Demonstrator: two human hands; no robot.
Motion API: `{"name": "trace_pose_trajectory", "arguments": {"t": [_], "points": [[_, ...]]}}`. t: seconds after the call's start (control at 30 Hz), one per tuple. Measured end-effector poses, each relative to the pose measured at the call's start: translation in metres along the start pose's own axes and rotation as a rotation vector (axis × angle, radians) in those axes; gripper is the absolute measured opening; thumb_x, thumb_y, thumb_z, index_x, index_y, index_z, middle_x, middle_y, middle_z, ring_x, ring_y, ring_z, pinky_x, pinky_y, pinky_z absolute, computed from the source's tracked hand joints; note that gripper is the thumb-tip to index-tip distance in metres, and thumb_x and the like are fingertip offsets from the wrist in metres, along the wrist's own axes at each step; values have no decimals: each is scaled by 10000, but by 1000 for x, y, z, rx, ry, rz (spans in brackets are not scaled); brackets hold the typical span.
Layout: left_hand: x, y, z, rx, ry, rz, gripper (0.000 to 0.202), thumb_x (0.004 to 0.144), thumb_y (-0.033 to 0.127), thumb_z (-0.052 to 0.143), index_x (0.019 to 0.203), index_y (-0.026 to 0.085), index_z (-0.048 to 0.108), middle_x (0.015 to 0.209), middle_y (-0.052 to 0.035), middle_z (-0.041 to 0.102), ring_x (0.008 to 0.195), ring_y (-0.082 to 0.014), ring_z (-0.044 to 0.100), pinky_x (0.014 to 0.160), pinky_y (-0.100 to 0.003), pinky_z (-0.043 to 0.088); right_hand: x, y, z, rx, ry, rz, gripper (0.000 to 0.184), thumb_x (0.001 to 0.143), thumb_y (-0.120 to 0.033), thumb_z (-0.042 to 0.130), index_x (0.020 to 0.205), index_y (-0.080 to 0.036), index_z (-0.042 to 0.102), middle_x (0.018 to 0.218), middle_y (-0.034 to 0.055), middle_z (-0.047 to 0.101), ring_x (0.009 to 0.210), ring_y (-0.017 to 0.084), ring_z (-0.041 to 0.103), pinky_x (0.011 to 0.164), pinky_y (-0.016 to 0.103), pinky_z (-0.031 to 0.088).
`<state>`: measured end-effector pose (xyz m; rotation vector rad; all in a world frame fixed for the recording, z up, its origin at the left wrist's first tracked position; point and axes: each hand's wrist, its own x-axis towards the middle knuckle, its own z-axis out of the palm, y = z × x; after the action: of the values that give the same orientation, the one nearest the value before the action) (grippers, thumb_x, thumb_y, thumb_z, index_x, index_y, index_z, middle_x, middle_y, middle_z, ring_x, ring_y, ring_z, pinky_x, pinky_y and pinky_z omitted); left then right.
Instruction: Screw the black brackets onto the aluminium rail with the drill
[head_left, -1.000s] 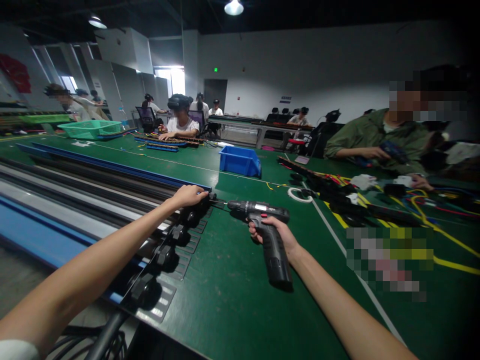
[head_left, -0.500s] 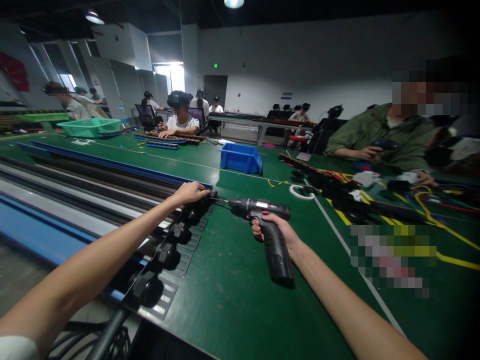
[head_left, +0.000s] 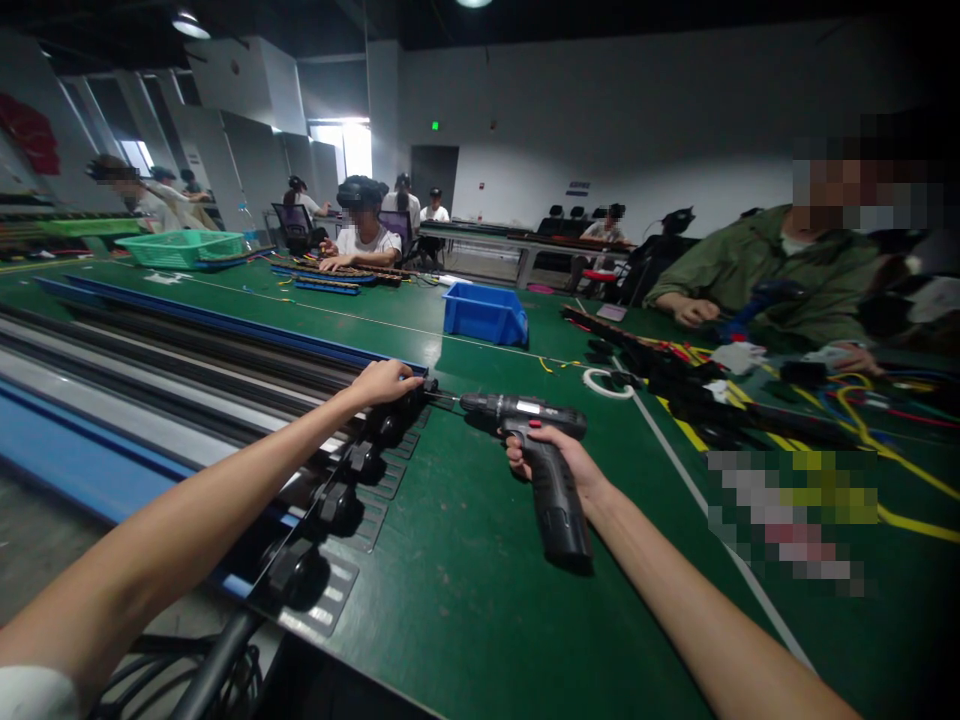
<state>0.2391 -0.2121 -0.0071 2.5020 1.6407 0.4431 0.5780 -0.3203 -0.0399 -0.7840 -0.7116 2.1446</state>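
While the head view shows mostly green tabletop [head_left: 465, 610], the dark drill [head_left: 556, 500] sits at center frame, gripped around its handle by the right hand [head_left: 576, 465], bit pointing left. Left hand [head_left: 386, 383], just left of center, is at the far end of the row of black fittings [head_left: 335, 507]; can't tell if its fingers close on one. Long blue, black and silver rails [head_left: 202, 375] fill the left side, slotted plates [head_left: 322, 600] at their ends. White line [head_left: 679, 465] runs down the right half of the surface; blue bin [head_left: 480, 322] upper center, green basket [head_left: 176, 255] upper left, cable tangle [head_left: 697, 400] at right. Room: pale wall [head_left: 637, 130] across the top, lit green sign [head_left: 435, 126], bright window [head_left: 356, 150], ceiling lamp [head_left: 191, 25] upper left. Co-worker in green [head_left: 757, 265] upper right, others seated farther back.
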Motion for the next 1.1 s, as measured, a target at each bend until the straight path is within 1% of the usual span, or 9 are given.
{"name": "trace_pose_trajectory", "arguments": {"t": [0.1, 0.2, 0.3, 0.4, 0.47, 0.63, 0.73, 0.9, 1.1], "points": [[0, 1, 0, -1, 4, -6, 576, 883, 663, 397, 894, 206, 748, 825, -94, 726, 809, -257, 663, 665, -285, 388, 0, 0, 2, 10, -2, -1, 191, 877, -275, 526, 916, -99, 589, 746, 82, 606, 676, 142, 617, 619, 232, 572], [-1, 2, 0, -4, 6, -4, 570, 887, 655, 400, 895, 204, 748, 825, -95, 727, 805, -255, 665, 670, -285, 395, -1, 0, 3, 18, 2, -5, 193, 874, -256, 530, 944, -87, 590, 753, 89, 611, 670, 142, 622, 589, 217, 568], [-2, 3, -1, -2, 5, -7, 563, 889, 647, 405, 911, 203, 749, 832, -93, 730, 808, -251, 667, 679, -284, 401, -1, -1, 2, 28, 37, 2, 230, 863, -227, 538, 1038, -85, 583, 834, 112, 645, 718, 161, 649, 565, 223, 576], [-2, 3, -2, 4, 2, -10, 558, 889, 644, 407, 922, 204, 749, 830, -91, 731, 809, -252, 668, 680, -285, 402, -1, -1, 1, 32, 61, 6, 255, 857, -213, 541, 1077, -89, 575, 918, 132, 660, 762, 174, 664, 594, 247, 595], [-2, 3, -1, 10, 5, -6, 558, 890, 643, 406, 926, 206, 750, 828, -92, 729, 801, -254, 668, 679, -287, 403, -1, -1, 1, 37, 36, 17, 237, 860, -219, 540, 1047, -78, 577, 885, 130, 650, 748, 166, 661, 592, 226, 587], [-2, 3, 0, 11, 17, 8, 556, 891, 645, 404, 952, 217, 753, 849, -97, 729, 808, -267, 668, 676, -292, 407, -2, -1, 6, 47, -14, 3, 189, 871, -232, 515, 977, -88, 577, 734, 73, 609, 659, 135, 625, 582, 205, 570], [-2, 4, -1, 15, 10, 10, 562, 894, 648, 394, 945, 222, 756, 839, -96, 728, 805, -270, 668, 674, -290, 408, -3, -1, 7, 28, 6, 15, 201, 885, -246, 509, 973, -80, 581, 765, 91, 627, 678, 140, 639, 587, 206, 573], [-1, 5, -1, 10, -6, 10, 568, 893, 652, 386, 941, 221, 753, 817, -88, 726, 763, -258, 663, 662, -283, 406, -6, -1, 7, 7, 39, -13, 263, 875, -223, 524, 1062, -45, 574, 893, 142, 659, 728, 155, 667, 573, 199, 571], [3, -1, 3, 11, -9, 29, 570, 891, 654, 378, 960, 222, 745, 841, -87, 730, 780, -248, 662, 635, -271, 385, -7, -1, 10, 70, 2, 19, 195, 873, -227, 498, 968, -69, 561, 761, 88, 625, 669, 134, 641, 584, 194, 563]]}}
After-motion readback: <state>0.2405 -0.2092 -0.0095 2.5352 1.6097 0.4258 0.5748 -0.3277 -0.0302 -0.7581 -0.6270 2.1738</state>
